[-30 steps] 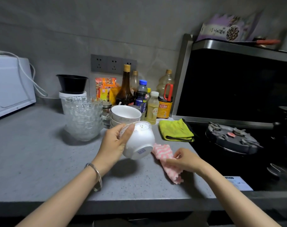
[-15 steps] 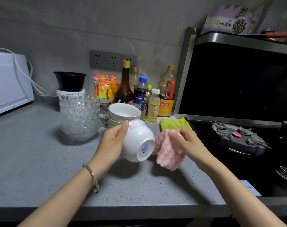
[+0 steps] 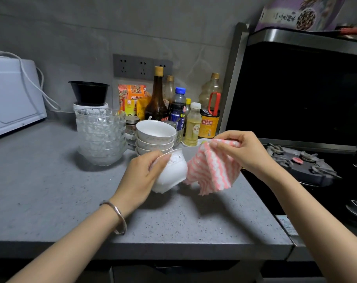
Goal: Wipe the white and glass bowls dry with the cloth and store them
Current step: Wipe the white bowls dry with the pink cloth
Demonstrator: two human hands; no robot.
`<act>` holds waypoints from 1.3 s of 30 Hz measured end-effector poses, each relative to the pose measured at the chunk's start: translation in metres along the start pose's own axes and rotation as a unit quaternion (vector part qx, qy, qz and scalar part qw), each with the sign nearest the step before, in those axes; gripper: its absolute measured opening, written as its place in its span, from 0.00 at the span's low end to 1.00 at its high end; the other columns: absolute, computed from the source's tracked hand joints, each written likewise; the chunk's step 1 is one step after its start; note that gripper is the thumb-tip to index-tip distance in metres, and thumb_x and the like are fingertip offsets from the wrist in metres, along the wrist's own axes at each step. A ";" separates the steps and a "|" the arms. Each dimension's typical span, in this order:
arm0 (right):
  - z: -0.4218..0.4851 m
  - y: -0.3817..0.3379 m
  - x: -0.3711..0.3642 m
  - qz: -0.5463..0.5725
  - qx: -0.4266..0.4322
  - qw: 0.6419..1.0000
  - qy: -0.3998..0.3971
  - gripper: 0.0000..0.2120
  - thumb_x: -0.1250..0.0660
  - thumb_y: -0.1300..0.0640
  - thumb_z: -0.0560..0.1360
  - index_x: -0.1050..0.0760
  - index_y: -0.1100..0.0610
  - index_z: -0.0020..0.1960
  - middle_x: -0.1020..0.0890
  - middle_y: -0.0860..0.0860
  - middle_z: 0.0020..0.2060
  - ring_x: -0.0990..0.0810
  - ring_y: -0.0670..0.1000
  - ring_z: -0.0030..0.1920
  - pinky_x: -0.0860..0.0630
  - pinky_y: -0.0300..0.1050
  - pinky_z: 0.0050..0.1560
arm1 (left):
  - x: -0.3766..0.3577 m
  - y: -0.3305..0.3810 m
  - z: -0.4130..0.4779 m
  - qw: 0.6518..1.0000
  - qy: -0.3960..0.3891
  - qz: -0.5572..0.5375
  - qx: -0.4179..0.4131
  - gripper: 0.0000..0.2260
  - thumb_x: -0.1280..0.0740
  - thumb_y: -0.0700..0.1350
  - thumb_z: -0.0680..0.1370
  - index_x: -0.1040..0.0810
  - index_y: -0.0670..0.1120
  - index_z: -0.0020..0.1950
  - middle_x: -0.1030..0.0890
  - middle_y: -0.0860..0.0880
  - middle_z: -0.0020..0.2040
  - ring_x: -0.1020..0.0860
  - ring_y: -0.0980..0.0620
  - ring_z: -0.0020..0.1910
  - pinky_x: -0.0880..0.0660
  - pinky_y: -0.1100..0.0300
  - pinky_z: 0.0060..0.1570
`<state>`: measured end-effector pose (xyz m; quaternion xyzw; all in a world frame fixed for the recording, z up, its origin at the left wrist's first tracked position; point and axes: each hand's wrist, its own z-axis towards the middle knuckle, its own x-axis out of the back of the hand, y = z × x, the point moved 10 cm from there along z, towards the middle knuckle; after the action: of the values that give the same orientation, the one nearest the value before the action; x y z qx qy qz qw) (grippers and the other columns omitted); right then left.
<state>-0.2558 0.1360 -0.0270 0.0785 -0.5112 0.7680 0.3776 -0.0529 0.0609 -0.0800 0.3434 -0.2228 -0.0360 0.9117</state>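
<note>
Grey stone countertop [image 3: 51, 190] with a tiled wall and bottles behind. At the back left stands a stack of glass bowls [image 3: 101, 137]; just beside it on the right is a stack of white bowls [image 3: 155, 137], both upright. A pink-striped cloth [image 3: 212, 168] hangs limp from the right hand [image 3: 247, 152], which pinches its top edge between the fingertips. The left hand [image 3: 140, 176] grips one white bowl [image 3: 173, 172], tilted, above the counter and just in front of the white stack, with the thumb over the rim. The cloth's edge lies against or just beside this bowl. Judged glazed, rigid, breakable and slick when wet, the bowl is best held by rim and wall. The soft cloth will bunch and should be pressed flat inside.
</note>
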 end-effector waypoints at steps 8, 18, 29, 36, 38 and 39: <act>-0.008 0.013 -0.009 0.011 -0.014 1.000 -0.016 0.03 0.27 0.52 0.70 0.17 0.50 0.43 0.17 0.41 0.40 0.21 0.35 0.40 0.28 0.26 0.37 | -0.019 -0.003 -0.018 0.991 -0.039 0.110 -0.067 0.17 0.44 0.59 0.78 0.28 0.48 0.38 0.28 0.53 0.33 0.29 0.56 0.35 0.32 0.57 0.36; -0.010 0.015 -0.019 0.014 -0.040 0.999 -0.031 0.05 0.26 0.49 0.68 0.17 0.48 0.42 0.16 0.41 0.40 0.20 0.43 0.44 0.24 0.36 0.44 | -0.027 -0.004 -0.029 0.979 -0.063 0.163 -0.108 0.20 0.44 0.58 0.78 0.28 0.45 0.36 0.29 0.52 0.34 0.31 0.53 0.34 0.31 0.53 0.33; -0.017 0.011 -0.028 0.022 -0.040 0.995 -0.085 0.11 0.26 0.45 0.62 0.18 0.51 0.40 0.17 0.41 0.34 0.20 0.39 0.37 0.26 0.31 0.37 | -0.038 0.004 -0.039 0.957 -0.139 0.198 -0.163 0.23 0.45 0.66 0.76 0.20 0.51 0.37 0.21 0.55 0.33 0.25 0.54 0.32 0.27 0.56 0.29; -0.022 -0.002 -0.021 0.020 -0.032 0.991 -0.131 0.10 0.26 0.48 0.64 0.17 0.51 0.42 0.16 0.43 0.38 0.18 0.42 0.41 0.22 0.36 0.41 | -0.033 0.008 -0.037 0.965 -0.137 0.188 -0.120 0.30 0.47 0.75 0.69 0.19 0.53 0.41 0.21 0.60 0.36 0.25 0.58 0.36 0.30 0.66 0.34; -0.023 -0.012 -0.011 0.033 -0.021 0.990 -0.137 0.10 0.27 0.48 0.63 0.17 0.50 0.43 0.15 0.45 0.41 0.17 0.46 0.45 0.20 0.39 0.44 | -0.027 0.021 -0.030 0.976 -0.103 0.166 -0.096 0.29 0.44 0.77 0.66 0.22 0.53 0.45 0.25 0.64 0.40 0.26 0.61 0.41 0.32 0.71 0.40; -0.022 -0.017 -0.004 0.043 -0.013 0.990 -0.131 0.11 0.27 0.48 0.63 0.17 0.51 0.44 0.15 0.47 0.42 0.17 0.48 0.46 0.20 0.41 0.45 | -0.028 0.028 -0.025 0.980 -0.089 0.154 -0.085 0.28 0.41 0.76 0.65 0.24 0.54 0.47 0.25 0.64 0.43 0.27 0.62 0.43 0.32 0.72 0.42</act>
<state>-0.2356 0.1557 -0.0266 0.1512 -0.5691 0.7601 0.2748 -0.0698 0.1036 -0.0893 0.2214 -0.3495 0.0550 0.9087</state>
